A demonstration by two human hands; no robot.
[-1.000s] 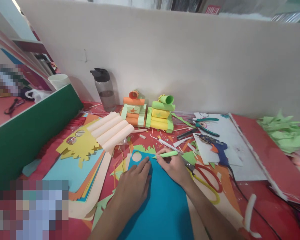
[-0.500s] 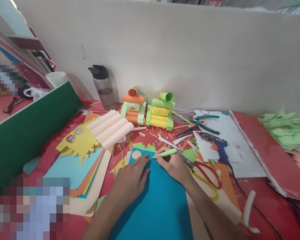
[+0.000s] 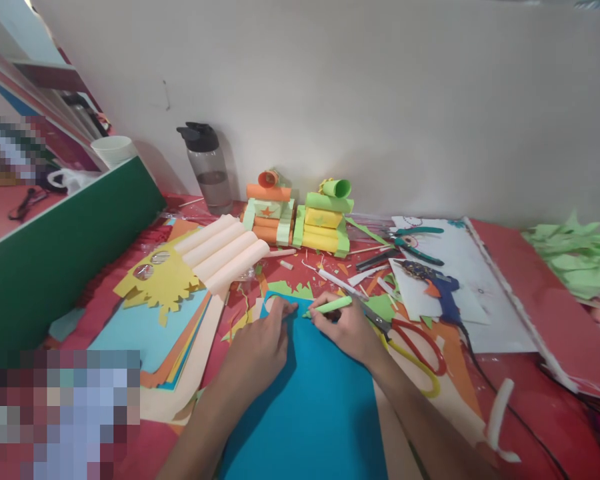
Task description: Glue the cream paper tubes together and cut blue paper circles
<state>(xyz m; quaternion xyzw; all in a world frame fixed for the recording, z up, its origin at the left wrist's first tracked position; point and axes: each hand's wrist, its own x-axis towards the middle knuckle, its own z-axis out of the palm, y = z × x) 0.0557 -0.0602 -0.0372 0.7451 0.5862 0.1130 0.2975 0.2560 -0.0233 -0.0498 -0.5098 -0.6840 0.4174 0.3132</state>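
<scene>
- The blue sheet [image 3: 325, 400] lies on the red counter [image 3: 545, 427] directly before the person, partly under both hands.
- The right hand [image 3: 347, 330] is clamped on a light green pen [image 3: 336, 305], its tip at the sheet's far part.
- The left hand [image 3: 260, 343] rests on the sheet's far-left part, fingers bent by a round hole; I cannot tell whether they pinch the paper.
- Scissors [image 3: 379, 321] with red and yellow handles lie just right of the right hand.
- Leftward, a ridged peach panel [image 3: 223, 253] and a yellow cutout [image 3: 163, 287] overlap, near stacked coloured papers [image 3: 153, 333].
- Beyond stand two paper models [image 3: 325, 220] and a bottle [image 3: 207, 173].
- Rightward are a blue glue gun [image 3: 447, 297] and teal-handled pliers [image 3: 420, 230].
</scene>
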